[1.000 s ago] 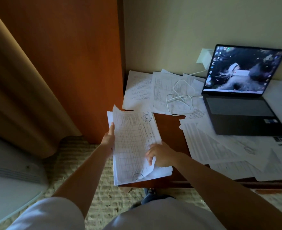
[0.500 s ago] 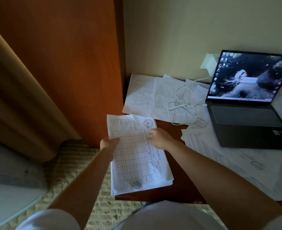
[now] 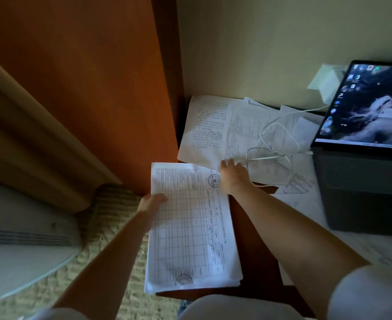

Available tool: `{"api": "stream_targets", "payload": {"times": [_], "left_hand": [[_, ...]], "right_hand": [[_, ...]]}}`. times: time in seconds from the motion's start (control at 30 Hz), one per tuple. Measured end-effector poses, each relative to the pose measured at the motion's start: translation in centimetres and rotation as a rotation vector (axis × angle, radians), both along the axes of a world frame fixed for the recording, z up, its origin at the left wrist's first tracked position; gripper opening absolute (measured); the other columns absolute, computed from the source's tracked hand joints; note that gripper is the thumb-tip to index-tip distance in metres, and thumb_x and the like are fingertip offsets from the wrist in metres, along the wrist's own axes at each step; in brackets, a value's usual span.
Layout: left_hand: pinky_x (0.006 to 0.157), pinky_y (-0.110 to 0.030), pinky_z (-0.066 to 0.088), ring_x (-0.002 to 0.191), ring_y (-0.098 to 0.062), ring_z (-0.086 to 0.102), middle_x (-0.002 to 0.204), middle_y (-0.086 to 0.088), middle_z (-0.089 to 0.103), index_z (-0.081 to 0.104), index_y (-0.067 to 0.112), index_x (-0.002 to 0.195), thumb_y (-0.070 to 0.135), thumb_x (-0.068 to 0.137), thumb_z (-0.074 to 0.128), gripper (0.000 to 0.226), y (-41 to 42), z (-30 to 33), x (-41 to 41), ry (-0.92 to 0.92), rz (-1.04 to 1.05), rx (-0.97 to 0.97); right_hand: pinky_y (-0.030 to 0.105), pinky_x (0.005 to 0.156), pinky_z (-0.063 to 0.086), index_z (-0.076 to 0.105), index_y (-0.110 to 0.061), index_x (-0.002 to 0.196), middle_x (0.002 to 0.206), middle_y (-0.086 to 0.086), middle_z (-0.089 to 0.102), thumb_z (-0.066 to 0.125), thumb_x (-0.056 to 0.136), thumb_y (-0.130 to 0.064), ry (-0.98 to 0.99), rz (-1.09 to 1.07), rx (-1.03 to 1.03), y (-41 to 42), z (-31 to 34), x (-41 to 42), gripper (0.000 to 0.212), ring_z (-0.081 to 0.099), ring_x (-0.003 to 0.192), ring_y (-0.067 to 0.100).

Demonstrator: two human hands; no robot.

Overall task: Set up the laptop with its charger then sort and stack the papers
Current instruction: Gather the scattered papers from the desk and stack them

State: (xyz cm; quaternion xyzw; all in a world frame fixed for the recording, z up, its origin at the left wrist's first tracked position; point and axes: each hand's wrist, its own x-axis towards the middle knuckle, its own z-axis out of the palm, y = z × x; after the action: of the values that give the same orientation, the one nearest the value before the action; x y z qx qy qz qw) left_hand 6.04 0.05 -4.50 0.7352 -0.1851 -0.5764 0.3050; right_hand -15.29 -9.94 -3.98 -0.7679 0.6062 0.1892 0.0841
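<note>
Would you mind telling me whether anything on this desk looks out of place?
Yes: the white charger cable lies in a loose tangle on the scattered papers beside the laptop, so those sheets cannot be lifted freely.

Wall: pale cream wall (image 3: pixel 248 42) rises behind my desk
Panel: orange-brown wooden panel (image 3: pixel 86 77) on my left
Curtain: tan curtain (image 3: pixel 29 139) hangs beside it
Floor: woven beige carpet (image 3: pixel 112 218)
Desk: dark reddish wood desk (image 3: pixel 250 229)
Light: dim
</note>
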Motion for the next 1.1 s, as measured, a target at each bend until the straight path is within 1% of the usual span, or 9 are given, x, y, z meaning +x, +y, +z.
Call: {"api": "stream_targets", "payload": {"times": [0.17,0.3,0.43,0.6,0.67,0.77,0.9,1.0,1.1], "left_hand": [[0.071,-0.040,0.054,0.092,-0.035,0.060,0.103,-0.020,0.059,0.058,0.000,0.104,0.002,0.080,0.051,0.024,-0.1,-0.7,0.8,0.002,0.084,0.029],[0.059,-0.033,0.050,0.084,-0.029,0.060,0.101,-0.020,0.059,0.056,-0.007,0.107,0.001,0.084,0.048,0.025,0.4,-0.9,1.4,0.005,0.059,0.038],[0.063,-0.036,0.051,0.084,-0.031,0.059,0.099,-0.020,0.059,0.057,-0.001,0.105,0.003,0.085,0.047,0.022,0.8,-0.6,1.8,0.033,0.022,0.024],[0.068,-0.040,0.052,0.092,-0.034,0.060,0.104,-0.020,0.061,0.057,0.004,0.110,0.003,0.087,0.048,0.024,2.2,-0.2,2.6,0.065,0.008,0.023],[0.070,-0.041,0.052,0.092,-0.033,0.060,0.101,-0.017,0.061,0.058,0.006,0.108,0.003,0.088,0.050,0.022,2.2,0.2,1.9,0.079,0.025,-0.012],[0.076,-0.048,0.053,0.094,-0.035,0.061,0.102,-0.018,0.062,0.059,0.008,0.103,0.003,0.089,0.053,0.016,2.1,0.8,0.6,0.143,0.002,-0.098],[0.080,-0.051,0.054,0.095,-0.036,0.062,0.105,-0.020,0.061,0.060,0.006,0.105,0.010,0.090,0.057,0.016,2.5,0.9,-1.0,0.209,0.050,-0.127],[0.076,-0.044,0.056,0.087,-0.035,0.064,0.099,-0.020,0.064,0.062,0.005,0.103,0.019,0.092,0.057,0.019,3.0,0.7,-1.7,0.234,0.120,-0.116],[0.071,-0.041,0.055,0.085,-0.033,0.063,0.096,-0.018,0.064,0.061,0.008,0.098,0.032,0.093,0.054,0.026,3.7,0.8,-2.2,0.306,0.174,-0.105]], "right_hand": [[0.045,0.101,0.041,0.016,-0.004,0.148,0.150,0.029,0.022,0.057,0.087,-0.012,0.097,0.024,0.043,-2.1,0.2,0.6,0.074,0.042,0.128,0.044],[0.042,0.094,0.046,0.023,0.000,0.145,0.145,0.028,0.033,0.053,0.089,-0.007,0.129,0.057,-0.011,-2.3,0.2,0.9,0.063,0.052,0.121,0.039],[0.034,0.075,0.049,0.058,0.000,0.110,0.109,0.014,0.065,0.046,0.088,0.006,-0.073,-0.106,-0.102,-1.4,1.1,0.3,0.026,0.064,0.099,0.030],[0.034,0.067,0.048,0.053,-0.003,0.113,0.101,0.012,0.065,0.042,0.091,0.003,-0.279,-0.289,-0.304,-0.4,3.2,-0.6,0.025,0.066,0.091,0.031],[0.031,0.058,0.042,0.056,-0.003,0.110,0.091,0.012,0.066,0.050,0.086,0.003,-0.359,-0.213,-0.425,1.2,3.3,-0.3,0.026,0.067,0.079,0.030],[0.019,0.041,0.027,0.064,-0.006,0.082,0.055,0.005,0.058,0.074,0.058,0.005,-0.433,0.014,-0.562,4.7,3.0,0.5,0.028,0.057,0.043,0.022],[0.015,0.042,0.024,0.063,-0.014,0.067,0.050,-0.002,0.053,0.062,0.063,-0.009,-0.582,0.359,-0.499,10.6,1.7,1.9,0.007,0.052,0.040,0.015],[0.012,0.044,0.026,0.066,-0.013,0.068,0.050,-0.003,0.055,0.044,0.076,-0.021,-0.673,0.479,-0.349,14.1,1.0,2.7,0.025,0.048,0.038,0.010],[0.020,0.053,0.045,0.071,-0.011,0.082,0.064,0.001,0.066,0.043,0.082,-0.023,-0.660,0.502,-0.114,15.7,1.5,3.1,0.030,0.057,0.052,0.013]]}}
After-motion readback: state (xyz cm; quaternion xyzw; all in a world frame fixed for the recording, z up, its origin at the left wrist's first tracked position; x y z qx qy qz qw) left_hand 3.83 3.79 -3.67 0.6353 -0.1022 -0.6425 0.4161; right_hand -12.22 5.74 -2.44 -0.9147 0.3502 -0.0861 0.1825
